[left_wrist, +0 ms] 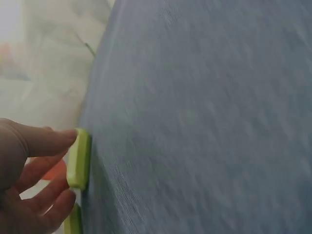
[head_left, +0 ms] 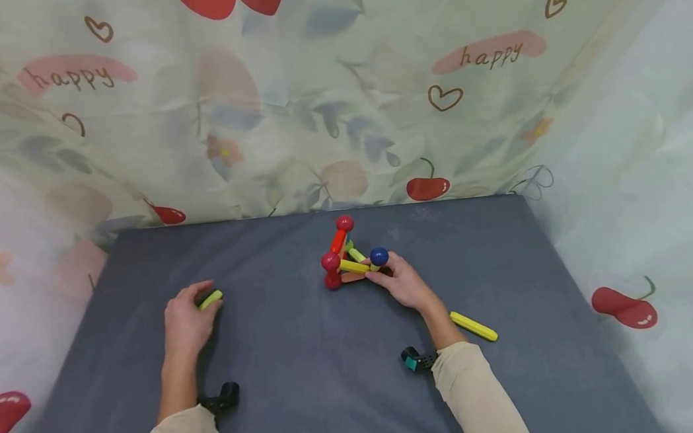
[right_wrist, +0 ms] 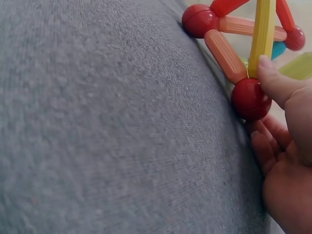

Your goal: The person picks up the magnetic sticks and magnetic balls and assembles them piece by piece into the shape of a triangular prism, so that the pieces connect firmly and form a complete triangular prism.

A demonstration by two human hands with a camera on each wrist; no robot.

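Observation:
My left hand pinches a short yellow-green magnetic stick between thumb and fingers, over the left of the table; the left wrist view shows this stick at the fingertips. My right hand holds the near right corner of a frame built of magnetic sticks and balls. In the right wrist view its thumb lies on an upright yellow stick, and the fingers are by a red ball at that stick's foot. A blue ball tops this corner. Red balls join red, orange and yellow sticks.
A loose yellow stick lies beside the right forearm. Another green stick shows below the left fingers in the left wrist view. The dark grey table ends at a patterned curtain behind and at the sides.

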